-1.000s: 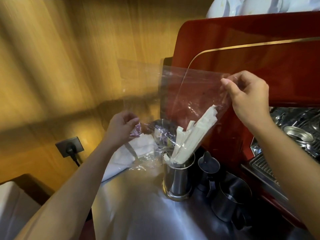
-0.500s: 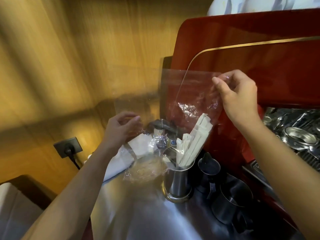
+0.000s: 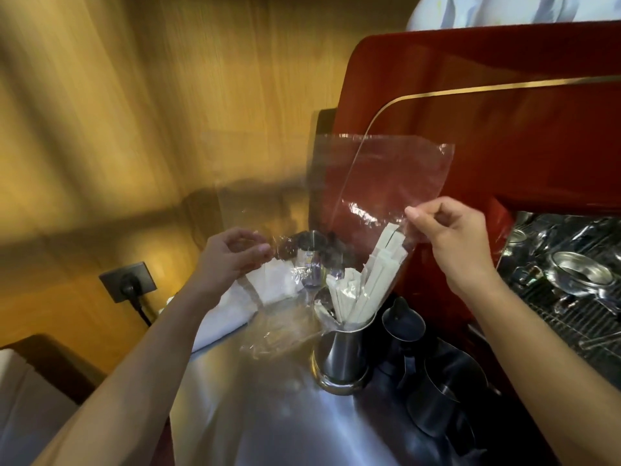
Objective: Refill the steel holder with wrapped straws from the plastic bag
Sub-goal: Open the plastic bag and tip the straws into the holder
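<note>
wood panelling, warm and blurred, fills the far left, with a dark wall socket set in it. left hand pinches a crinkled edge of the plastic bag, fingers curled closed on the film. clear thin sheet stretches rightward from that pinch to the right hand, which grips the bag's opposite side between thumb and fingers. below and between both grips, wrapped straws, flat white paper sleeves, stand fanned in the steel holder, a shiny cylinder on a smooth metal counter. counter below the left grip lies open; dark pitchers crowd the holder's right side, against the glossy red machine.
</note>
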Demonstrator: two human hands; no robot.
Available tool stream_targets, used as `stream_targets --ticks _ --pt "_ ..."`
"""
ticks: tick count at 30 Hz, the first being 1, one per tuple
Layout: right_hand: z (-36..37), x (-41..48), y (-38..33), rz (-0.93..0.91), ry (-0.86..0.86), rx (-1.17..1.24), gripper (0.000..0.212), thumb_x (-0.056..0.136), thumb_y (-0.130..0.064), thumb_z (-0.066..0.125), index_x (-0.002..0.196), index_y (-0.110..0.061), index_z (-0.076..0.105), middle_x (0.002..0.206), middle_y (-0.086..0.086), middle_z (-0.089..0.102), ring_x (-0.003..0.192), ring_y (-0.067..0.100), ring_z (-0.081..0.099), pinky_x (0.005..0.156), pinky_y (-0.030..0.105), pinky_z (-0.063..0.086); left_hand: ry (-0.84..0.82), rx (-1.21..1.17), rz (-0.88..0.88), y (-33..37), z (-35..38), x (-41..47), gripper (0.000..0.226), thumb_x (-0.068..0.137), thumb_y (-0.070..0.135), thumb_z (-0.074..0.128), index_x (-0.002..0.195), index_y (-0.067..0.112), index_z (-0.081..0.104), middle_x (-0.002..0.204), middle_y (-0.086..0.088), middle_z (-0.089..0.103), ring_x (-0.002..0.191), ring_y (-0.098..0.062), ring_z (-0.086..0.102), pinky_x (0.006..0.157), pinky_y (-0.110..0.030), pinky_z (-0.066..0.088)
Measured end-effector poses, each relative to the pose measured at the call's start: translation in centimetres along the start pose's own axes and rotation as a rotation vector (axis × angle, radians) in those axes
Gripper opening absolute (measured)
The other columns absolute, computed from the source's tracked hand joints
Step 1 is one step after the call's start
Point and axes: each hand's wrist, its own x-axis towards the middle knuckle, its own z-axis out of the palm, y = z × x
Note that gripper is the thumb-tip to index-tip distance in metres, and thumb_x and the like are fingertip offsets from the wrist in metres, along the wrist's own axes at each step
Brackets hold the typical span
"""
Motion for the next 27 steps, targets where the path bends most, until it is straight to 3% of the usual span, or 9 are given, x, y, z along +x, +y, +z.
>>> stream_targets --ticks 5,8,10,13,18,23,27 --pt "0.8 1.7 -1.9 -0.116 0.058 -0.028 0.02 0.08 -0.019 0.068 0.061 -0.026 0.064 0.058 -0.007 0.067 0.061 0.018 0.065 0.062 0.032 0.054 0.206 0.014 0.151 1.5 -0.4 0.7 0.011 0.082 0.002 0.063 0.075 0.011 0.064 0.055 0.007 0.07 0.051 -0.004 0.064 0.052 -0.016 0.053" --pt "1.1 1.7 -1.8 -0.12 0.069 -0.013 0.022 0.081 -0.019 0.067 0.061 -0.028 0.062 0.057 -0.009 0.068 0.059 0.016 0.064 0.06 0.028 0.054 0.151 0.033 0.139 1.9 -0.8 0.4 0.002 0.082 0.006 0.065 0.084 0.007 0.065 0.069 -0.003 0.07 0.058 -0.006 0.066 0.055 -0.016 0.055" --pt "1.1 1.6 -1.4 -0.068 0.027 -0.01 0.024 0.082 -0.017 0.066 0.061 -0.026 0.061 0.056 -0.006 0.068 0.058 0.018 0.063 0.059 0.03 0.053 0.069 0.085 0.095 1.6 -1.0 0.1 0.009 0.08 0.006 0.067 0.089 0.004 0.065 0.076 -0.007 0.069 0.06 -0.005 0.067 0.052 -0.015 0.053" --pt "1.0 1.4 -1.1 -0.042 -0.004 -0.022 0.022 0.081 -0.017 0.067 0.062 -0.025 0.061 0.056 -0.004 0.068 0.061 0.022 0.064 0.062 0.036 0.053 0.129 0.067 0.097 1.0 -1.2 -0.2 0.006 0.08 0.001 0.065 0.081 0.007 0.065 0.061 0.004 0.071 0.053 -0.002 0.064 0.046 -0.014 0.05" --pt "0.9 1.3 -1.8 -0.095 0.023 0.026 0.021 0.081 -0.02 0.067 0.062 -0.029 0.061 0.057 -0.009 0.069 0.055 0.011 0.062 0.054 0.023 0.052 0.118 0.003 0.091 1.0 -1.1 -0.4 0.017 0.08 -0.001 0.064 0.074 0.014 0.063 0.057 0.006 0.072 0.054 -0.007 0.066 0.051 -0.018 0.053" --pt "1.2 1.2 -2.1 -0.114 0.008 0.035 0.009 0.077 -0.03 0.069 0.073 -0.033 0.062 0.07 -0.003 0.068 0.07 0.018 0.065 0.065 0.029 0.053 0.201 -0.075 0.145 2.0 -1.1 0.1 0.018 0.08 0.0 0.064 0.073 0.016 0.063 0.059 0.004 0.072 0.056 -0.01 0.068 0.055 -0.021 0.056" --pt "1.5 -0.1 -0.1 -0.006 -0.082 0.051 0.014 0.082 -0.014 0.066 0.079 -0.027 0.062 0.076 0.009 0.063 0.066 0.007 0.063 0.059 0.017 0.053 0.267 -0.129 0.123 1.7 -1.1 0.2 0.019 0.082 0.002 0.063 0.072 0.018 0.062 0.058 0.004 0.071 0.057 -0.011 0.069 0.052 -0.022 0.056"
